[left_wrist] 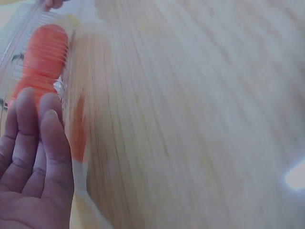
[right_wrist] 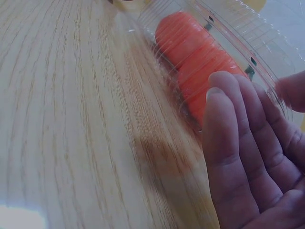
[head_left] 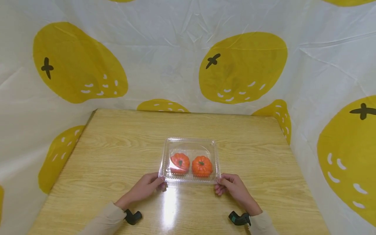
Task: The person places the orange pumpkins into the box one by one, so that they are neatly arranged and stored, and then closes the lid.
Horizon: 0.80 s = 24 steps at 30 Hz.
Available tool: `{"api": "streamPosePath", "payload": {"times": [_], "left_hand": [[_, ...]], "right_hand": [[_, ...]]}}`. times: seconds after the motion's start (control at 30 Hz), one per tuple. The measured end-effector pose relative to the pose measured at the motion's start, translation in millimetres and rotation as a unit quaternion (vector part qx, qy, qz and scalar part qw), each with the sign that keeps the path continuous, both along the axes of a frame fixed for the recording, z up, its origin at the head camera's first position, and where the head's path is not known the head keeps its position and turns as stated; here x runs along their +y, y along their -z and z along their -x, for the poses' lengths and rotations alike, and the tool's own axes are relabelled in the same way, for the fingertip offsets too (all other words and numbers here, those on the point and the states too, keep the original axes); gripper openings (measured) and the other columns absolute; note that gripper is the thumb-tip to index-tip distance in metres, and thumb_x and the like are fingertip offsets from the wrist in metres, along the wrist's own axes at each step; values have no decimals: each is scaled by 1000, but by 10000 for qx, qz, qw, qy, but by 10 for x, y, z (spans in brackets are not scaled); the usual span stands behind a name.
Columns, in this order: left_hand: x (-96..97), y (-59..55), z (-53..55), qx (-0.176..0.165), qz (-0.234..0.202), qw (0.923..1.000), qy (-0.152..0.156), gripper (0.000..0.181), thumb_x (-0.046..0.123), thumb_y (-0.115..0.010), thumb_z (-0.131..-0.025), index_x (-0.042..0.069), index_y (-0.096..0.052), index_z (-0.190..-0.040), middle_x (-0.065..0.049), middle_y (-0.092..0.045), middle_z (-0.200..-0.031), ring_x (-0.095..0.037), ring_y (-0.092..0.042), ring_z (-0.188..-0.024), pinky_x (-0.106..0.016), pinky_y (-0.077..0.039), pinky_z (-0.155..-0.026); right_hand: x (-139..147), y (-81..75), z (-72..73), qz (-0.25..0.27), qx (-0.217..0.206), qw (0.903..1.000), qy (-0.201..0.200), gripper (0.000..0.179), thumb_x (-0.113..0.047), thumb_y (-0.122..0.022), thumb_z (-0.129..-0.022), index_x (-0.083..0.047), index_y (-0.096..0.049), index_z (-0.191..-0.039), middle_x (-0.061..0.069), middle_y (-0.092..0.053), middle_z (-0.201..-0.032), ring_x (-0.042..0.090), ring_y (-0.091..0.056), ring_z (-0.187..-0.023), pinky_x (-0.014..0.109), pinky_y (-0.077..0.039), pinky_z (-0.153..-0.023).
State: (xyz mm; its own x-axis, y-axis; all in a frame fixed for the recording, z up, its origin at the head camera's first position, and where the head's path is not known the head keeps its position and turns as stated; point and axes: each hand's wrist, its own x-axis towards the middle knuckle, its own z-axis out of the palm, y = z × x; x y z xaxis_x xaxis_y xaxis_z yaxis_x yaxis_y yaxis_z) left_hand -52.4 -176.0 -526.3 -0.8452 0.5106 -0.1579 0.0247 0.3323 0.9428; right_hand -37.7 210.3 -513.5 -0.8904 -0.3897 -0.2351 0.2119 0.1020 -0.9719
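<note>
A clear plastic clamshell container (head_left: pixel 191 139) lies between my two hands, its lid over two small orange toy pumpkins with green stems. One pumpkin (head_left: pixel 178 167) is on the left inside it, and the other pumpkin (head_left: pixel 202 169) sits on the right. My left hand (head_left: pixel 144 187) pinches the near left corner between thumb and fingers. At the near right corner, my right hand (head_left: pixel 235 189) grips the rim the same way. Both wrist views show the pumpkins (left_wrist: pixel 45 52) (right_wrist: pixel 209 76) through the ribbed side wall, with the fingers beside it.
The wooden table (head_left: pixel 117 140) extends around the container, with a bright light reflection (head_left: pixel 169 205) in front of it. A white cloth (head_left: pixel 164 71) with yellow fruit prints hangs behind the table and along both sides. Each wrist wears a black device (head_left: pixel 133 217).
</note>
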Motion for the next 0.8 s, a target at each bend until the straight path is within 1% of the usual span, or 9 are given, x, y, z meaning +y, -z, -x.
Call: {"api": "streamPosePath", "payload": {"times": [0.07, 0.13, 0.27, 0.33, 0.43, 0.53, 0.67, 0.8], "left_hand": [[-6, 13, -1, -96, -253, 9996, 66, 35, 22, -47, -111, -4, -70, -105, -21, -75, -95, -11, -71, -83, -26, -61, -76], [-19, 11, -3, -156, -417, 9989, 139, 33, 18, -46, -110, -6, -69, -106, -25, -73, -96, -12, -71, -84, -27, -62, -77], [-49, -5, -1, -401, -582, 9972, 242, 33, 14, -44, -110, -9, -67, -111, -30, -71, -101, -13, -71, -87, -27, -62, -79], [-58, -8, 3, -511, -657, 9963, 213, 35, 16, -42, -110, -10, -66, -111, -31, -71, -102, -14, -71, -87, -28, -62, -79], [-58, -1, 11, -582, -721, 9957, 73, 38, 19, -43, -111, -11, -66, -108, -31, -71, -100, -13, -71, -85, -28, -62, -78], [-45, 10, 23, -640, -760, 9950, -72, 39, 22, -46, -111, -11, -66, -106, -28, -72, -97, -11, -71, -83, -28, -63, -77], [-27, 33, 25, -764, -963, 9923, -143, 38, 19, -47, -110, -14, -64, -106, -24, -72, -95, -11, -73, -82, -27, -63, -77], [-10, 43, 10, -1024, -1142, 9877, -298, 37, 16, -47, -109, -17, -63, -104, -11, -73, -90, -13, -73, -80, -27, -63, -77]], "right_hand": [[-8, -4, 0, -2, -30, 10000, 9, 40, -12, -51, -106, 27, -57, -105, -3, -73, -82, 7, -72, -72, 28, -63, -67], [-13, -3, -1, -20, -53, 10000, 35, 40, -13, -51, -107, 27, -57, -105, -3, -73, -82, 7, -72, -72, 28, -63, -66], [-15, 4, 4, -42, -40, 10000, 61, 40, -13, -51, -107, 27, -56, -104, -2, -74, -82, 8, -72, -71, 29, -63, -66], [-16, 4, 4, -50, -26, 10000, 61, 40, -13, -51, -107, 27, -56, -104, -1, -74, -82, 8, -72, -71, 29, -63, -66], [-20, -1, 0, -73, -20, 9999, 76, 40, -13, -51, -107, 27, -56, -104, -1, -74, -82, 8, -72, -71, 29, -63, -66], [-22, 0, -2, -89, -11, 9999, 114, 39, -12, -51, -106, 27, -56, -104, -2, -74, -82, 8, -72, -71, 28, -63, -66], [-25, 16, -2, -75, 11, 9999, 152, 39, -10, -50, -105, 28, -55, -104, -4, -74, -81, 7, -72, -70, 27, -63, -66], [-28, 30, -7, -13, -3, 9999, 112, 40, -9, -50, -105, 30, -53, -104, -6, -73, -80, 6, -72, -70, 26, -63, -66]]}}
